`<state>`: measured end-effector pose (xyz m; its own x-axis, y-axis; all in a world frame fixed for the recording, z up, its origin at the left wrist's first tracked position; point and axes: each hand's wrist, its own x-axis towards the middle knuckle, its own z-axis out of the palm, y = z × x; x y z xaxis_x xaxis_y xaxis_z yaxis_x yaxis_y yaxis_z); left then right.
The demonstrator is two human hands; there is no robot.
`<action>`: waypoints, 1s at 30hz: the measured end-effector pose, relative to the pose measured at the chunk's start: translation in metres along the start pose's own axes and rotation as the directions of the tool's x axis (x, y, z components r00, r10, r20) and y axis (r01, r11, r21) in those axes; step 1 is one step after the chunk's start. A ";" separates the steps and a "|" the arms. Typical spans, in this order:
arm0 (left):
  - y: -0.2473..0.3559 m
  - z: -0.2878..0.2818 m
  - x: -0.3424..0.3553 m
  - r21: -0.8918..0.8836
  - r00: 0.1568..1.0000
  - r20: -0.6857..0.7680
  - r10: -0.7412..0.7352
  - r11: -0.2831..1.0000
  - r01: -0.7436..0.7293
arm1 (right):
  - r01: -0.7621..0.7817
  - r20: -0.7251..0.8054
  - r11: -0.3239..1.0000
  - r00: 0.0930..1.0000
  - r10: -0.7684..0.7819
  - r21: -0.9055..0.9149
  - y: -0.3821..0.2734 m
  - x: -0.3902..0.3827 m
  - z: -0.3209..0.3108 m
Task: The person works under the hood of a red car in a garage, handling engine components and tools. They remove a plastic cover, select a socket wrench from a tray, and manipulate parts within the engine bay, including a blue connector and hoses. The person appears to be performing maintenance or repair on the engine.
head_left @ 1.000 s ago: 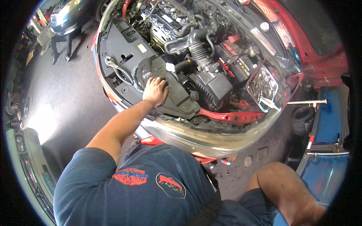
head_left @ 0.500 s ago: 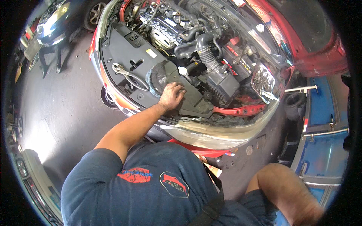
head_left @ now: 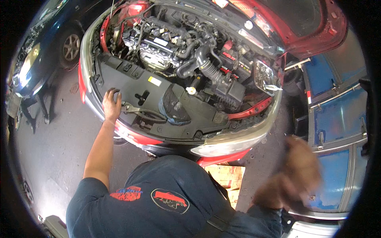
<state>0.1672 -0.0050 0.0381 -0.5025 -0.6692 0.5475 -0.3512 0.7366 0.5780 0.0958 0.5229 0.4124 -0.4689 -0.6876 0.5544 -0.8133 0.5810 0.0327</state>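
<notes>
My left hand [head_left: 112,104] rests with slightly bent, parted fingers on the black plastic cover [head_left: 123,77] at the front of the red car's engine bay. It holds nothing that I can see. Just right of it lies a pair of pliers [head_left: 145,114] with curved handles, close to my fingers. Farther right on the cover sits a dark, rounded, cloth-like thing [head_left: 174,104] with a bluish edge. My right arm is raised at the lower right, away from the car. Motion smears the right hand [head_left: 299,170], so its fingers cannot be made out.
Behind the cover are the engine [head_left: 158,49], a ribbed air hose [head_left: 210,68] and a battery [head_left: 234,65]. A tray of small metal parts [head_left: 264,75] sits at the bay's right corner. Blue metal panels [head_left: 339,123] stand at right; cardboard [head_left: 226,176] lies below the bumper. Another car [head_left: 51,51] is at left.
My left hand has moved left along the cover, from beside the dark cloth-like thing to beside the pliers. My right arm has swung and is blurred. The view has shifted.
</notes>
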 end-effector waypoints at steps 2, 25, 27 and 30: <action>-0.022 0.001 -0.008 0.074 0.991 0.113 -0.079 0.995 0.071 | -0.143 0.170 0.622 0.985 0.017 0.770 0.033 0.024 0.122; -0.042 0.007 -0.035 0.040 0.983 0.159 0.092 0.994 -0.099 | -0.402 0.292 0.903 0.855 0.429 -0.151 0.091 -0.075 0.372; -0.041 0.007 -0.035 0.042 0.980 0.166 0.109 0.992 -0.117 | -0.411 0.286 0.900 0.854 0.435 -0.143 0.091 -0.074 0.372; -0.040 0.007 -0.034 0.028 0.977 0.179 0.119 0.992 -0.126 | -0.418 0.303 0.894 0.841 0.449 -0.164 0.090 -0.073 0.372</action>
<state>0.1930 -0.0115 -0.0076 -0.6740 -0.5482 0.4952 -0.3071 0.8176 0.4871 -0.0713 0.4638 0.0657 -0.8636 -0.4492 0.2288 -0.4742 0.8779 -0.0661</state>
